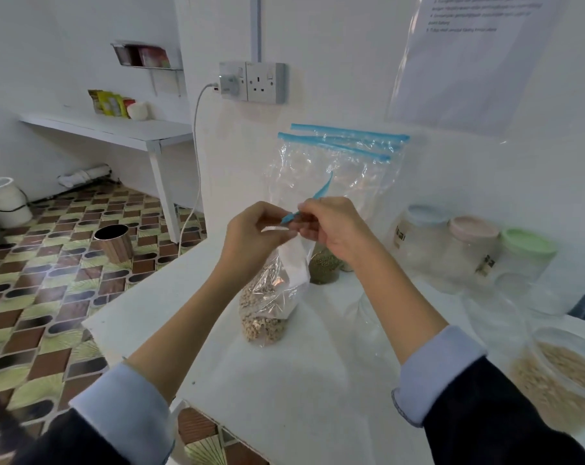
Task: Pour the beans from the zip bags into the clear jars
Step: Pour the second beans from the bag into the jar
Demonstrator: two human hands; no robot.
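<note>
A clear zip bag of pale beans (267,307) stands on the white table (284,380), its bottom resting on the surface. My left hand (251,233) and my right hand (331,226) both pinch the bag's blue zip strip at the top, close together above the beans. Behind them two more zip bags (338,169) lean on the wall, one holding green beans (324,266). Three lidded clear jars (465,250) stand at the back right, with blue, pink and green lids. An open jar of pale beans (559,374) sits at the right edge.
An empty clear bag (371,327) lies flat on the table right of the held bag. The table's left edge drops to a patterned floor with a wooden-look bin (115,243). A cable (197,156) hangs from the wall socket.
</note>
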